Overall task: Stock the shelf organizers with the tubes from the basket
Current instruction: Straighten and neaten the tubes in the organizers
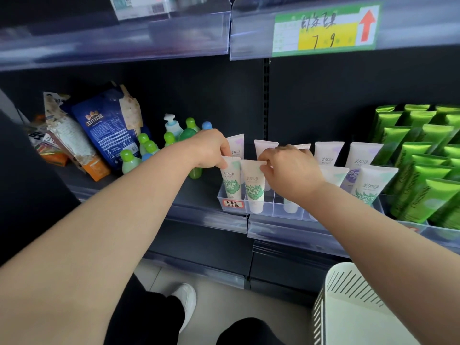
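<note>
Your left hand (211, 151) pinches the end tube (231, 180) by its top edge, your right hand (288, 170) pinches the neighbouring tube (253, 190), organizer (276, 210) wall just left.

We see a clear hard-plastic organizer tray (276, 207), smooth and glossy. The white soft-plastic tubes with green leaf print (252, 190) standing in it look matt. Right of the tray, bright green tubes (423, 185) carry a shiny, metallic-looking sheen. Left of it, a dark blue pouch (109, 135) is glossy, creased film. Above it is a green-and-yellow paper price label (323, 31); below it, a cream slotted plastic basket (353, 302) looks matt.
</note>
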Demonstrator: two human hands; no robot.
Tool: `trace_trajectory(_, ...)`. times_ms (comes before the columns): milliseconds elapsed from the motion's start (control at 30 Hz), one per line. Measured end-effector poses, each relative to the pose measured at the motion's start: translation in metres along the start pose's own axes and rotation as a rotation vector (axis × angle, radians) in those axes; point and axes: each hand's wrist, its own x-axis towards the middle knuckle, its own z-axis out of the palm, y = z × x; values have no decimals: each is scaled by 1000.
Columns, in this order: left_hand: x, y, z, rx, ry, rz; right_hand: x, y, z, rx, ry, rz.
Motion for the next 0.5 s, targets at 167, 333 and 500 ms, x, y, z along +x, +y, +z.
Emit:
trace_trajectory(167, 6, 6, -11, -225, 118, 41, 1, 0, -1, 23, 1, -18)
trace_trajectory(333, 37, 10, -2, -243, 356, 51, 3, 2, 0, 89, -15, -57)
trace_trajectory(500, 60, 5, 10, -182, 267, 77, 4, 9, 0, 89, -21, -104)
